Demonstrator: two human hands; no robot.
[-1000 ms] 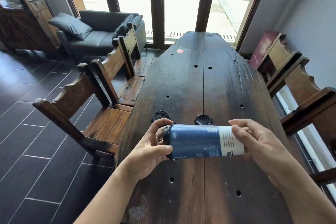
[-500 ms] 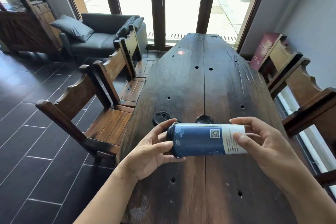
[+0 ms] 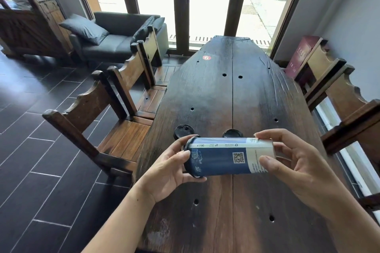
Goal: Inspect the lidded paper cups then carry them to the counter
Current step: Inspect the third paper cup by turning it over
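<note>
A tall blue and white paper cup (image 3: 222,157) with a black lid lies sideways in the air above the dark wooden table (image 3: 232,92). A QR code on its side faces me. My left hand (image 3: 170,172) grips its lidded end, on the left. My right hand (image 3: 296,162) holds the white bottom end between thumb and fingers. Behind the held cup stand two more cups; only their black lids show, one on the left (image 3: 183,131) and one in the middle (image 3: 232,133).
Wooden chairs line the table's left side (image 3: 96,121) and right side (image 3: 345,104). A dark sofa (image 3: 115,37) stands by the tall windows at the back left. A red box (image 3: 299,55) leans at the far right. The floor is dark tile.
The cup has been turned about its long axis between my hands; the QR code has come round from the top edge to the side facing me. The view has shifted slightly.
</note>
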